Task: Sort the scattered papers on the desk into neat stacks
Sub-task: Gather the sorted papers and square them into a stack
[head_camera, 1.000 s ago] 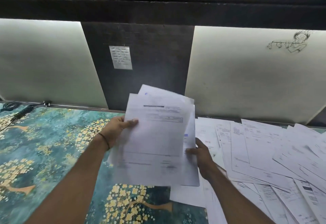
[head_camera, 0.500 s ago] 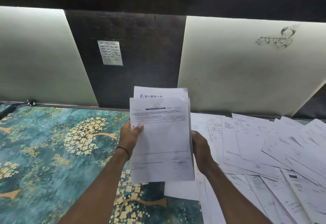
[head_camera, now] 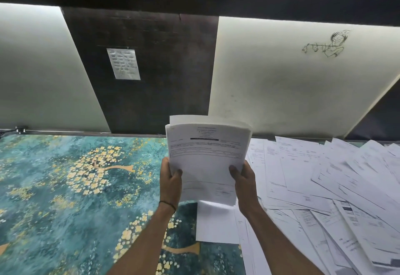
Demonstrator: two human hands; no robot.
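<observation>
Two hands share one load. Nearest me, a loose sheet [head_camera: 214, 225] lies flat on the desk [head_camera: 75, 188], directly below the wrists. Above it, the left hand [head_camera: 171, 182] grips the left edge of the bundle of papers [head_camera: 205, 162], and the right hand [head_camera: 243, 179] grips the right edge. Each thumb presses the front face; the other fingers are hidden behind the sheets. The bundle stands upright in the air, long axis vertical, lower edge clear of the desk, top edges uneven. The scattered papers [head_camera: 324, 188] lie beyond and rightward, nearer the right hand. I judge the patterned desk area leftward of the left hand the likely place for a stack.
</observation>
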